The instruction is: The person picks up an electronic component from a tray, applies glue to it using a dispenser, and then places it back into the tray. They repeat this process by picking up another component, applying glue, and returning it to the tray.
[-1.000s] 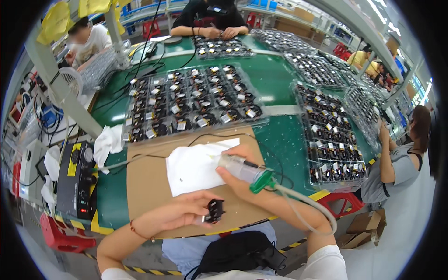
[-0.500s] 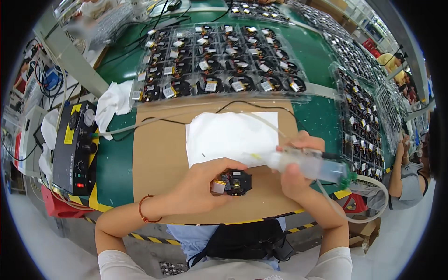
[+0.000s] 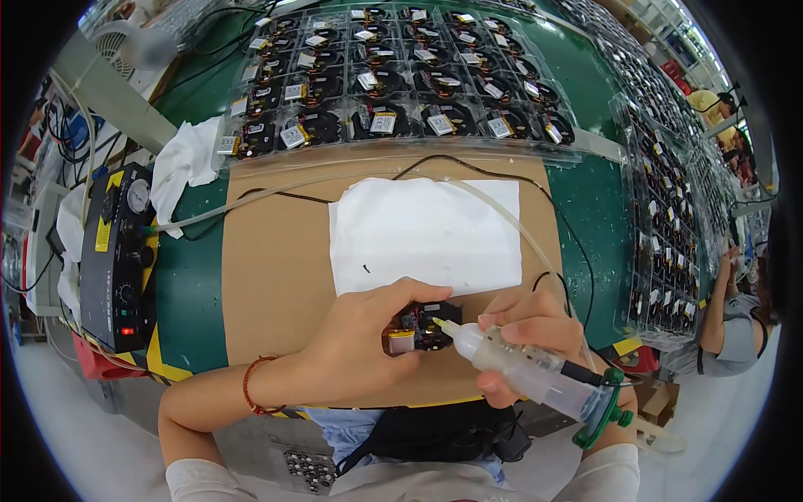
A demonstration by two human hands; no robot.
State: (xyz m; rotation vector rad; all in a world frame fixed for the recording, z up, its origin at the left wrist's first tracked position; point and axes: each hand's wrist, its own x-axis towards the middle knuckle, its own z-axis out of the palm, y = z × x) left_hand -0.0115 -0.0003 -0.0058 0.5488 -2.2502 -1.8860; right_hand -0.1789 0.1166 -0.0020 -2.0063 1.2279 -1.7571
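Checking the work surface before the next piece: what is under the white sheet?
The white sheet lies flat on a brown cardboard mat, which shows all around it. Anything directly beneath the sheet is covered.

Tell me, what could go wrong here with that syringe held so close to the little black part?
The syringe tip in the right hand sits right at the small black part, which the left hand pinches: fluid might smear the fingers. Its hose trails across the white sheet and could snag.

Bright, even overhead light, soft shadows, sharp centre; fisheye bends and darkens the rim.
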